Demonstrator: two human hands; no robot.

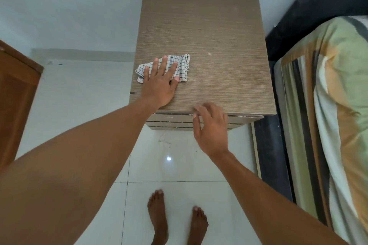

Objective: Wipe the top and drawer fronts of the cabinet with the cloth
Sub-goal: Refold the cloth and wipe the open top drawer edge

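Seen from above, at the cabinet (pixel 207 45), wood-grain top facing up, white wall behind. Checked cloth (pixel 180 65) lying crumpled on the left-front part of the top, close to the left edge, well short of the back edge.

Left hand (pixel 159 83) laid flat, palm down, on the cloth's near-left portion. Fingers (pixel 163 63) spread and extended, not curled; pressing rather than gripping. Cloth beneath the fingertips and showing beyond them to the right and toward the back; one corner peeking out left of the little finger. Thumb tip resting at the cloth's near edge. Heel of the palm directly on bare top, near the front edge.

Right hand (pixel 211 125) at the front edge of the cabinet, near its middle, apart from the cloth. Fingers loosely bent, partly open, nothing held. Fingertips at the lip of the top, above the drawer fronts (pixel 175 119); actual contact not discernible.

Drawer fronts visible only as thin strips below the top edge. Bare feet (pixel 157 215) on white tiled floor (pixel 79 105). Bed with striped cover (pixel 328 95) just right of the cabinet; brown wooden panel (pixel 16 95) far left.
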